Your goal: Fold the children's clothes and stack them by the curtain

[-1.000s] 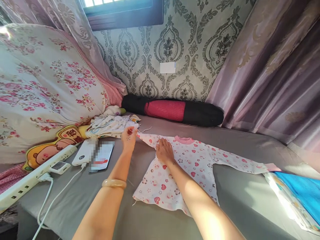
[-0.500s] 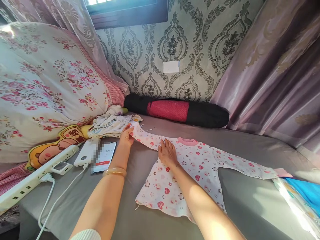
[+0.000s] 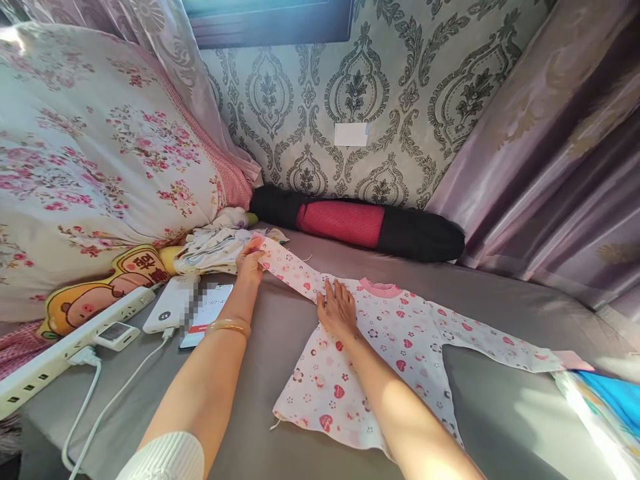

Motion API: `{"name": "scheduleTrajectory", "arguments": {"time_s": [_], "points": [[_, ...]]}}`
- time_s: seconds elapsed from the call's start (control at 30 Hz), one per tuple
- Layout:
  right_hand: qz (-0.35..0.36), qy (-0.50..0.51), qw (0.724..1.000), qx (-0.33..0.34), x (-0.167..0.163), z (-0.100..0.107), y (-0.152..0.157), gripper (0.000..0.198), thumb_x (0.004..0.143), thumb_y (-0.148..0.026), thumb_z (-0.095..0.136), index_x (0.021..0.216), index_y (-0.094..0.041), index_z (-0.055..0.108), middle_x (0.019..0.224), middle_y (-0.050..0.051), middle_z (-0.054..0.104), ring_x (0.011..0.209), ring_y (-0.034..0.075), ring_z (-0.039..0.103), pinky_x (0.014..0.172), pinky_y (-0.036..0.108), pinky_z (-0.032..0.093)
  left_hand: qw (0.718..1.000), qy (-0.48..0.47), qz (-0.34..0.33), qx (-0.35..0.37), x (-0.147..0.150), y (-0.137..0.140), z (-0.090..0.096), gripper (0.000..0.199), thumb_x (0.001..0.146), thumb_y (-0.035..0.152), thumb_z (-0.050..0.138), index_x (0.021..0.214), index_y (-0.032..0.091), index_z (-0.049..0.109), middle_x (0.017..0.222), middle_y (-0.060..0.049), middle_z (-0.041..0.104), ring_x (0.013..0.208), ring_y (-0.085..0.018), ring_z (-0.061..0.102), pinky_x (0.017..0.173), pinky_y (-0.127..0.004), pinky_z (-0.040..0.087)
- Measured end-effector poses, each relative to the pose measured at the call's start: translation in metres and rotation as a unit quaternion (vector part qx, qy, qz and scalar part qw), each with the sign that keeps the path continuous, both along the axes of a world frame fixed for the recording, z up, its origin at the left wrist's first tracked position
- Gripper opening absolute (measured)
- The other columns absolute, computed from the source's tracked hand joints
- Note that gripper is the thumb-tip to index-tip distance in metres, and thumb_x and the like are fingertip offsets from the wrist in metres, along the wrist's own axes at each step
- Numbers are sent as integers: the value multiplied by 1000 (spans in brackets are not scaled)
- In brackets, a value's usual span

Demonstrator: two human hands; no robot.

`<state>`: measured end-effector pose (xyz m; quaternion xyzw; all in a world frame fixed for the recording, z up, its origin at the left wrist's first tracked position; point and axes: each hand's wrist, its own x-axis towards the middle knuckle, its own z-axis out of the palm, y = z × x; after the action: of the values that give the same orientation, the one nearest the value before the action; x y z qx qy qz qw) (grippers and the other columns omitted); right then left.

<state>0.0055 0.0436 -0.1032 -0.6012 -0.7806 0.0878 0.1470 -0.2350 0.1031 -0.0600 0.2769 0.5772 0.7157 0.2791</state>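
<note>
A child's long-sleeved shirt (image 3: 380,347), white with pink hearts and a pink collar, lies spread on the grey sheet. My left hand (image 3: 250,259) pinches the cuff end of its left-hand sleeve, which is drawn out straight and slightly raised. Flat on the shirt near that shoulder rests my right hand (image 3: 337,308), fingers stretched out. The other sleeve reaches to the right, its pink cuff lying against blue and white folded cloth (image 3: 610,400).
Left of my arm lie a phone (image 3: 213,307), a white power bank (image 3: 171,305) with a cable, and a power strip (image 3: 75,347). Behind are a pile of cloths (image 3: 210,247) and a black and red rolled bag (image 3: 350,223). A floral-covered bulk (image 3: 100,147) rises at left.
The left-hand sleeve is now pulled straighter and flatter, with its pink cuff showing at my left hand. My right hand stays on the shirt. The view has shifted slightly.
</note>
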Motion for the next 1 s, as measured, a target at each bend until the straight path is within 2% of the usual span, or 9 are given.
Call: {"name": "scheduleTrajectory", "arguments": {"time_s": [0.17, 0.3, 0.4, 0.47, 0.57, 0.67, 0.8, 0.93, 1.0], "points": [[-1, -15, 1000, 4, -2, 0, 1, 57, 97, -44, 23, 148, -18, 30, 153, 11, 27, 140, 26, 21, 111, 40, 12, 996, 83, 17, -28, -5, 1, -13, 49, 58, 11, 51, 103, 16, 69, 103, -6, 67, 78, -18, 62, 62, -27, 53], [-6, -18, 1000, 7, -3, -1, 1, 57, 97, -43, 23, 147, -18, 32, 153, 11, 28, 140, 26, 22, 111, 41, 12, 981, 187, 3, -57, -7, 0, -19, 39, 58, 11, 51, 90, 17, 72, 101, -7, 66, 83, -22, 61, 66, -33, 54], [-5, -12, 1000, 16, -3, -2, 0, 56, 97, -43, 23, 146, -18, 34, 152, 11, 30, 139, 27, 23, 111, 41, 13, 963, 261, -5, -73, -6, -4, -18, 28, 58, 7, 57, 81, 17, 71, 104, -10, 63, 98, -29, 59, 82, -42, 52], [-4, -8, 1000, 18, -3, -2, -1, 56, 97, -43, 25, 146, -18, 35, 152, 12, 30, 139, 27, 23, 110, 41, 13, 951, 301, -1, -74, 0, -10, -13, 22, 60, 6, 62, 78, 18, 69, 115, -13, 58, 117, -34, 49, 94, -48, 45], [-3, 2, 1000, 14, -3, -1, -2, 56, 97, -43, 25, 146, -18, 35, 153, 12, 29, 140, 27, 22, 111, 42, 13, 901, 422, 43, -95, 19, -26, 0, 22, 67, 11, 68, 87, 19, 66, 137, -15, 43, 133, -39, 29, 100, -57, 35], [10, 21, 999, -33, 1, 7, 1, 58, 97, -45, 26, 147, -17, 32, 155, 11, 24, 142, 26, 17, 113, 42, 11, 821, 547, 63, -152, 47, -48, 12, 25, 76, 21, 65, 102, 19, 64, 136, -18, 43, 129, -40, 34, 99, -57, 32], [44, 135, 981, -134, 22, 24, 6, 56, 97, -41, 24, 146, -16, 32, 153, 8, 29, 141, 19, 23, 113, 36, 20, 789, 548, -120, -252, 77, -81, 14, 20, 83, 29, 54, 95, 21, 67, 96, -10, 67, 102, -30, 58, 91, -43, 40], [33, 227, 967, -111, 68, 37, -5, 50, 93, -34, 33, 140, -17, 42, 142, 6, 48, 124, 14, 49, 98, 24, 39, 789, 498, -243, -263, 90, -113, -1, 21, 81, 36, 53, 78, 21, 68, 75, -6, 69, 76, -24, 64, 65, -30, 43], [-8, 261, 961, -87, 99, 40, -18, 42, 91, -31, 36, 126, -18, 56, 123, 6, 63, 106, 15, 61, 84, 22, 45, 788, 479, -276, -269, 94, -126, -6, 27, 79, 43, 53, 70, 20, 65, 67, -6, 66, 71, -23, 63, 58, -28, 40]]}}
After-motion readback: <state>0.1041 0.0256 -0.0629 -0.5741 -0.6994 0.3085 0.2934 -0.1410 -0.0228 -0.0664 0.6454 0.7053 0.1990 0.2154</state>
